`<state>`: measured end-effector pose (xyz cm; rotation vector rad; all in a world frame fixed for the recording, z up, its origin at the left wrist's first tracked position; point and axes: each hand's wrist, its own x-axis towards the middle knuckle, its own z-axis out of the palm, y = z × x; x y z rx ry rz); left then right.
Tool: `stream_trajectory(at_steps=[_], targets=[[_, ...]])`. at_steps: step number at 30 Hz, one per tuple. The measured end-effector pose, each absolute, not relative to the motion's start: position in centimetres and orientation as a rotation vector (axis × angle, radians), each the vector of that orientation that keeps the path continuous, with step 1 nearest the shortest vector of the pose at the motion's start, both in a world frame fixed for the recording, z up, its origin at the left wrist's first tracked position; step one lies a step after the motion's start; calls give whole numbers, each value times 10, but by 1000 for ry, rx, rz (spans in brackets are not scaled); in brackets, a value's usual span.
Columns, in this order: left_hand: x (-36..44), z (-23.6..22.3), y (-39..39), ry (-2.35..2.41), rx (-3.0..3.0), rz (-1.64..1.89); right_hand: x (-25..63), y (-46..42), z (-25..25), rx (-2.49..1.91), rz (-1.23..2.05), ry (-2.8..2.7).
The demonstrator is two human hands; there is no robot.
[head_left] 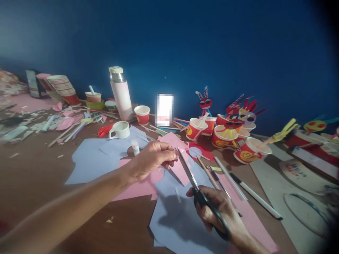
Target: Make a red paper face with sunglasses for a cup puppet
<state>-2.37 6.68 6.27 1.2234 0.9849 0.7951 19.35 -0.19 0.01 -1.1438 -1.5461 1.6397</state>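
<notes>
My right hand point(215, 208) grips black-handled scissors point(189, 173), their blades pointing up and away from me. The blades look nearly closed. Just left of their tips, my left hand point(156, 157) has its thumb and fingers pinched together. Whatever it holds is too small to make out. Below both hands lie blue paper point(169, 222) and a pink paper piece point(180, 169). A small white strip point(177, 195) rests on the blue sheet. Behind my left hand stands a glue stick point(135, 147). Red paper point(205, 151) lies beyond the scissors.
Paper cups with craft faces point(224, 135) stand at the right. Pens point(255, 197) and clear sticks point(230, 178) lie nearer. A white flask point(122, 98), a red cup point(142, 115) and a white mug point(122, 129) stand at the back. Scraps point(66, 123) litter the left.
</notes>
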Motion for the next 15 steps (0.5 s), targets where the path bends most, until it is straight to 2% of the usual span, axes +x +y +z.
stream_trajectory(at_steps=[15], targets=[[-24, 65, 67, 986, 1319, 768, 192, -4, 0, -1141, 1597, -1597]])
